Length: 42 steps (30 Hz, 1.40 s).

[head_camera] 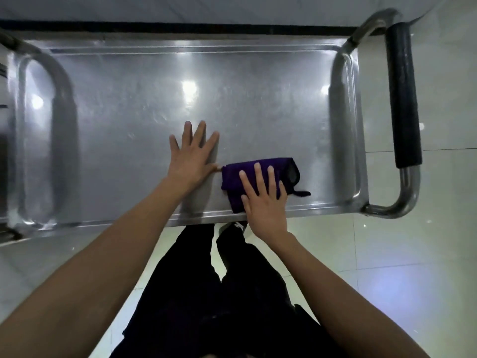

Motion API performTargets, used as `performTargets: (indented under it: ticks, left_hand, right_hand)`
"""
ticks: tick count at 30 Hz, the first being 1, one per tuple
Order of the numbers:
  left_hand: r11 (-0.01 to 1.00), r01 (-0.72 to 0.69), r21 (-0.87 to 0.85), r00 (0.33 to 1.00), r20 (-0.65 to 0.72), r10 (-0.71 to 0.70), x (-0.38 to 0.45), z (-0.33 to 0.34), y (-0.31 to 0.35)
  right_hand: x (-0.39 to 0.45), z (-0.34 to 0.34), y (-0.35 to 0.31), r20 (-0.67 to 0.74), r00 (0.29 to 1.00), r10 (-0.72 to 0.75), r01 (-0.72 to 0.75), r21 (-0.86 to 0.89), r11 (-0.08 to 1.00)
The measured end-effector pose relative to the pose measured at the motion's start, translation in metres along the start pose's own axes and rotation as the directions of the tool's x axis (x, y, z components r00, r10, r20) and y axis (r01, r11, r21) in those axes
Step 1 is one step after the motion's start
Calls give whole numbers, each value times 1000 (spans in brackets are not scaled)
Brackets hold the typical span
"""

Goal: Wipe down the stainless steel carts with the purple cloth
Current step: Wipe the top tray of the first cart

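Two hands flat, right hand (263,200) pressing one purple cloth (258,182), left hand (192,156) on one cart (129,112)

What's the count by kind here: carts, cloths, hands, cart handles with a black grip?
Stainless steel cart: 1
Purple cloth, folded, on the cart top: 1
Hands: 2, left hand flat on the cart top, right hand flat on the cloth
Handle with black grip: 1
Total: 5
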State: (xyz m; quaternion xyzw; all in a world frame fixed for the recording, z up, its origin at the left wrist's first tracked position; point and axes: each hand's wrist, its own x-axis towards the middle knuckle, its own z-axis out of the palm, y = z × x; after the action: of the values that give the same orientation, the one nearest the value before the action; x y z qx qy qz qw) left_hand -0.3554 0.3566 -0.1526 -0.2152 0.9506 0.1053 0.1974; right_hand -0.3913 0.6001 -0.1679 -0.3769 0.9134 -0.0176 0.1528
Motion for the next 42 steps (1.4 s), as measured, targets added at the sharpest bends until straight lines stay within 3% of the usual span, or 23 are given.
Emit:
performTargets:
  ticks: [5,10,14,18,21,33,42]
  left_hand:
    - [995,94,-45,996,5,-94,-7,1,2]
    - [996,79,-32,997,-21,-79,-13,1,-5]
    - [985,140,-97,984,-93,-149,-16,-4,-27]
    - [997,78,22,995,-71,-76,-10,-8,-49]
    - [1000,29,0,999,-24,-29,-8,-8,-59]
    - [994,-104,15,992,-67,105,-21,-5,-95]
    - [996,-78,-34,997,-20,77,-20,-9,-90]
  right_hand:
    - [-49,9,1,34,998,-43,43,12,999]
    - [-48,9,-5,50,998,-36,36,2,999]
    - [-38,7,-7,58,998,-11,13,-24,1000]
    - [-20,3,-7,35,999,15,-13,-55,998]
    - [13,0,-20,21,999,45,-44,-55,998]
    - [213,-48,-75,27,981,193,-194,39,980]
    - [308,-78,-87,35,984,173,-175,54,983]
